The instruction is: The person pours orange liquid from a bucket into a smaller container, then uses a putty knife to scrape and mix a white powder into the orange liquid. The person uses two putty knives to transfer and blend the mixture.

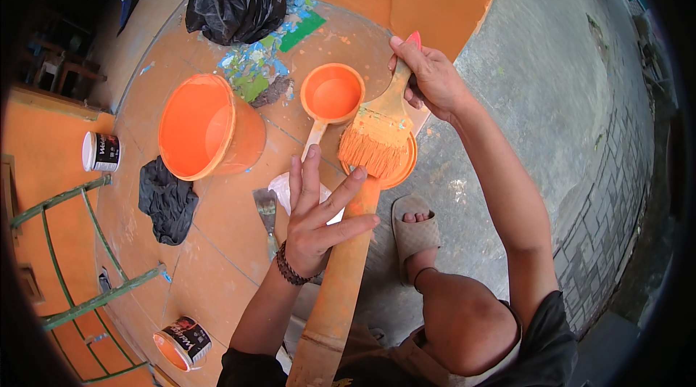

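Head view: right hand (pixel 429 79) pinches a broad, wooden, orange-bristled paintbrush (pixel 380 124) at one o'clock, over a tan bamboo pole (pixel 342 282); left hand (pixel 312 231), fingers spread, probably steadies the pole.

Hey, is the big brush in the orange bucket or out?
Out: the right hand grips the brush by its handle, apart from the bucket, with bristles near the pole's end.
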A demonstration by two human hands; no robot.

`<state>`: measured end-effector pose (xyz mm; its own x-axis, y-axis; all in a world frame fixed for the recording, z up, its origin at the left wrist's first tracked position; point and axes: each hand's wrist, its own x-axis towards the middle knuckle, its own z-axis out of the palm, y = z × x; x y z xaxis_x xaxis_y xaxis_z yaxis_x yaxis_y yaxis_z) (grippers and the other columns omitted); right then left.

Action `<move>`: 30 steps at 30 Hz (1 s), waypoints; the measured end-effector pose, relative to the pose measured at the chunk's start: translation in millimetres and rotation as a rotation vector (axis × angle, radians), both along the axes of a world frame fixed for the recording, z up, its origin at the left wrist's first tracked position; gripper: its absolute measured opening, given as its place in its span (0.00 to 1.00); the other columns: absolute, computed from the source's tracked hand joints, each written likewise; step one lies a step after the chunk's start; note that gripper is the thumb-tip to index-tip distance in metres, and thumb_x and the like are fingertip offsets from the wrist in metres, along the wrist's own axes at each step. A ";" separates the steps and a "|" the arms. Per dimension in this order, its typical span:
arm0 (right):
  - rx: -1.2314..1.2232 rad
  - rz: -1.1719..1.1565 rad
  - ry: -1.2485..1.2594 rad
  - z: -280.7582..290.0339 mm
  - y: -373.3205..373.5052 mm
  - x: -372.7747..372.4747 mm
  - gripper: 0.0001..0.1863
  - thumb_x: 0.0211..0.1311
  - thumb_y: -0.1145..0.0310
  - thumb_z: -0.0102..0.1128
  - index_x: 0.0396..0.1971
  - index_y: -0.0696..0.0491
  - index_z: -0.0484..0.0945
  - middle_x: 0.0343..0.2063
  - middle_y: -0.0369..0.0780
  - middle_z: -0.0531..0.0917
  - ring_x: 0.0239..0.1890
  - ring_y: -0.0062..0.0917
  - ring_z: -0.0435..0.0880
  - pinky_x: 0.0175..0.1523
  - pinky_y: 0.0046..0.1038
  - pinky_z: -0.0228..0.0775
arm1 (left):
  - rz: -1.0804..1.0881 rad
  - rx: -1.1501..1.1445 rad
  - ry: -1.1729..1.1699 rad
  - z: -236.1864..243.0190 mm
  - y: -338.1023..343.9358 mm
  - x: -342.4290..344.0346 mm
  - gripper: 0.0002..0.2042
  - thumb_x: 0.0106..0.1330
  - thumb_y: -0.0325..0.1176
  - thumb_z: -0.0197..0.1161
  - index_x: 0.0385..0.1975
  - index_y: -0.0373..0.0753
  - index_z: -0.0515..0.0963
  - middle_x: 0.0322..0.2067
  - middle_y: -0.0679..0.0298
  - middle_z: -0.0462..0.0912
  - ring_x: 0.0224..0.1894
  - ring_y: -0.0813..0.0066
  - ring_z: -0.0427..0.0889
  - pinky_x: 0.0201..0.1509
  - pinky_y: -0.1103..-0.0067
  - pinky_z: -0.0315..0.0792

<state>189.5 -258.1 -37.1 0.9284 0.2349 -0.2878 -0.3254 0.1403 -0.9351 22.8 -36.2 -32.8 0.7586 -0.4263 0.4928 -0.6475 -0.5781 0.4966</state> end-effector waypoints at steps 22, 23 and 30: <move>-0.193 -0.001 0.114 -113.9 -26.7 33.9 0.21 0.64 0.51 0.58 0.26 0.57 0.74 0.16 0.35 0.74 0.13 0.17 0.71 0.16 0.20 0.60 | 0.026 -0.271 0.025 7.1 10.8 -3.8 0.08 0.45 0.32 0.73 0.26 0.48 0.84 0.58 0.63 0.74 0.69 0.36 0.49 0.69 0.48 0.47; -0.214 -0.018 0.113 -115.3 -27.8 33.5 0.21 0.64 0.51 0.58 0.26 0.57 0.74 0.16 0.35 0.74 0.13 0.17 0.71 0.16 0.20 0.61 | 0.028 -0.298 0.038 4.9 13.0 -2.4 0.10 0.42 0.31 0.74 0.27 0.48 0.85 0.56 0.64 0.76 0.69 0.37 0.49 0.68 0.49 0.49; -0.249 -0.252 0.023 -114.0 -48.7 17.6 0.20 0.63 0.52 0.59 0.27 0.57 0.76 0.19 0.37 0.77 0.15 0.18 0.75 0.18 0.20 0.68 | 0.098 -0.414 0.170 -16.8 23.3 3.1 0.08 0.50 0.29 0.70 0.31 0.43 0.83 0.54 0.55 0.77 0.69 0.41 0.51 0.68 0.58 0.55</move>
<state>207.1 -306.8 -151.0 0.9410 -0.0805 -0.3286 -0.3306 -0.0130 -0.9437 25.9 -12.9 -49.6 0.8704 -0.1420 0.4714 -0.4889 -0.3625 0.7935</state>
